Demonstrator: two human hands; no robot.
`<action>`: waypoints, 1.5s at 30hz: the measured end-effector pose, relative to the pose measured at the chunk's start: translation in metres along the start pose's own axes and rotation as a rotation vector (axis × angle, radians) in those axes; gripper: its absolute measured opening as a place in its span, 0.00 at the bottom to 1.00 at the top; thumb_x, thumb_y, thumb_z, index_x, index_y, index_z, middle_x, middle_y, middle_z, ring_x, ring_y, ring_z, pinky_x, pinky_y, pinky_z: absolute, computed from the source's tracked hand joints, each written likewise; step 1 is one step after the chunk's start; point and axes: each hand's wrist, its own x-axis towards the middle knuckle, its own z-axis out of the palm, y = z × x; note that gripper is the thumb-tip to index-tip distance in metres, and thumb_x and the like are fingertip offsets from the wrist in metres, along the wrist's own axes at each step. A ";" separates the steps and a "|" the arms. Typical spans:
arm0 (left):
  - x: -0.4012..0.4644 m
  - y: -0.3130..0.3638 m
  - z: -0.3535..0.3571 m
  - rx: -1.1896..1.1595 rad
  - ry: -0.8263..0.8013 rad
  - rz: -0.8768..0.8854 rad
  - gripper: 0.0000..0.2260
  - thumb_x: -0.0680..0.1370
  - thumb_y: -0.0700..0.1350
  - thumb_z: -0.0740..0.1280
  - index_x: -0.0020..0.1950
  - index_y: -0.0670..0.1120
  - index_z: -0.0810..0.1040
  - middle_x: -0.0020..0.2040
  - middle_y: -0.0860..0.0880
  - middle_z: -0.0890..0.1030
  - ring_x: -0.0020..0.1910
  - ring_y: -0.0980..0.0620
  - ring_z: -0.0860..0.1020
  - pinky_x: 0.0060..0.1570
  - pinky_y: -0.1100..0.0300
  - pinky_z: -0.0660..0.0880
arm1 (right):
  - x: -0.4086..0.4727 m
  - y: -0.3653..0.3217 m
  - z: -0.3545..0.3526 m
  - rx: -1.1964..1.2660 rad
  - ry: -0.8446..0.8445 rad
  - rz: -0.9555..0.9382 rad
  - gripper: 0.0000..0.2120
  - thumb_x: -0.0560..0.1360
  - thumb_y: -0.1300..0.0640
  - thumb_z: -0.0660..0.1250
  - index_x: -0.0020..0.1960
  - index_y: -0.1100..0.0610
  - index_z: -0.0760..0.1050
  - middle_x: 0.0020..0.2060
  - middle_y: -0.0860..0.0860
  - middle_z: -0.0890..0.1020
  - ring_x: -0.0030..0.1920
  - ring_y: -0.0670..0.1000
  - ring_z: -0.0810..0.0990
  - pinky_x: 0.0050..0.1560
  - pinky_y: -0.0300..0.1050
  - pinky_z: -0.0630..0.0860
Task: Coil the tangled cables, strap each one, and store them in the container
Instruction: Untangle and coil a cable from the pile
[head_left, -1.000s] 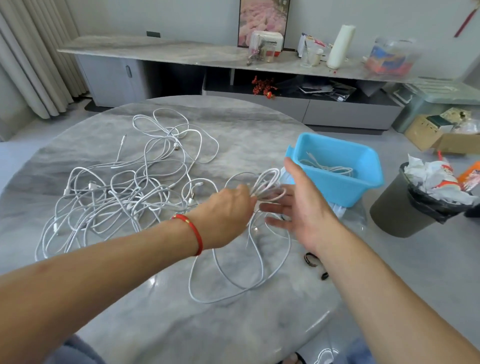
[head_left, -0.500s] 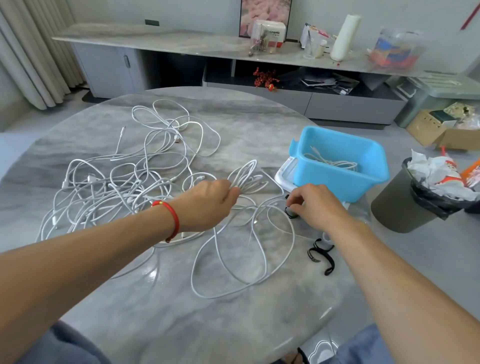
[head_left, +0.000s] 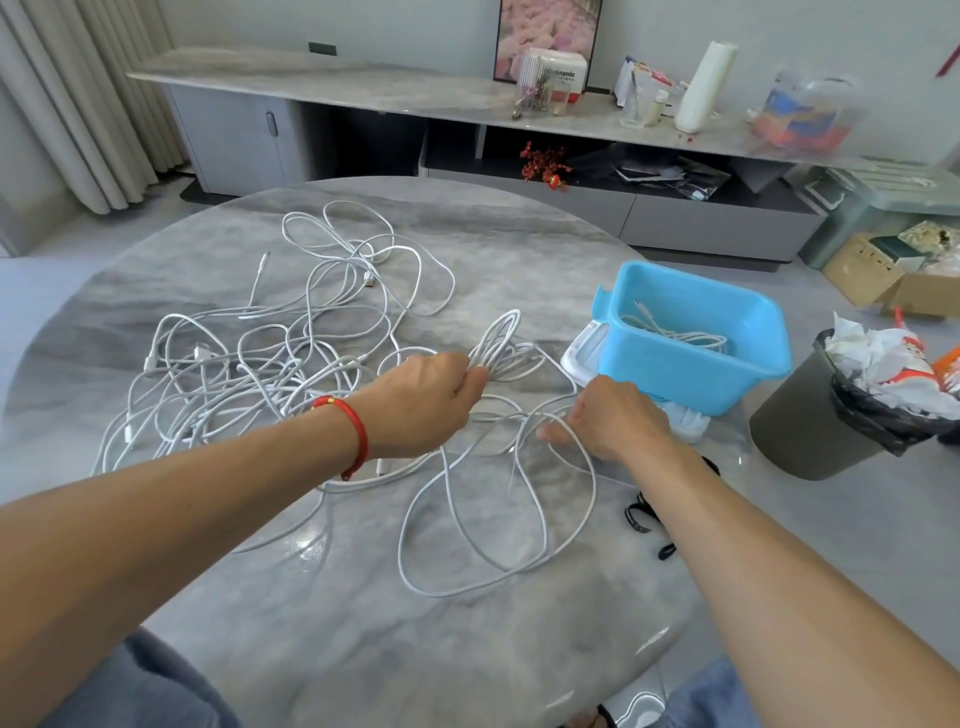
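Left hand (head_left: 426, 402): fingers pinch a bundle of loops (head_left: 501, 345), gathered so the coil keeps its shape for strapping.
Bundle of loops: held just above the surface (head_left: 363, 639) near its middle; long axis runs from the pinch toward far right, loop ends pointing at the blue container (head_left: 691, 374).
Right hand (head_left: 618, 421): fingers curled down at the slack cable (head_left: 498, 535); likely feeding the next turn, though whether a strand is actually pinched I cannot tell.
Slack cable: 1 wide open loop lying flat, near side of both hands.
Tangled cables (head_left: 249, 374): heap at left, unsorted.
Blue container: right of the hands, close for easy drop-in; 1 cable already inside.
Black straps (head_left: 641, 514): near right, beside the right forearm, within reach.
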 end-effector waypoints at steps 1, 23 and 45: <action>-0.001 0.000 -0.001 -0.007 0.006 0.002 0.19 0.85 0.52 0.53 0.50 0.38 0.73 0.48 0.37 0.81 0.48 0.35 0.78 0.54 0.45 0.74 | 0.000 0.000 0.001 -0.003 -0.011 0.003 0.24 0.66 0.34 0.77 0.36 0.54 0.74 0.35 0.49 0.80 0.38 0.52 0.79 0.33 0.44 0.69; -0.009 0.014 -0.002 0.052 0.065 0.137 0.11 0.85 0.46 0.57 0.49 0.40 0.72 0.45 0.36 0.81 0.45 0.34 0.77 0.48 0.46 0.72 | -0.098 -0.055 -0.048 0.858 0.161 -0.615 0.05 0.84 0.54 0.63 0.50 0.54 0.73 0.30 0.47 0.77 0.28 0.44 0.72 0.33 0.39 0.69; -0.016 0.013 -0.017 -0.807 -0.275 0.073 0.14 0.85 0.49 0.58 0.44 0.42 0.68 0.31 0.51 0.62 0.27 0.54 0.56 0.25 0.63 0.58 | -0.105 -0.066 -0.029 1.250 0.241 -0.179 0.07 0.77 0.52 0.73 0.42 0.54 0.82 0.30 0.52 0.85 0.22 0.47 0.74 0.20 0.39 0.68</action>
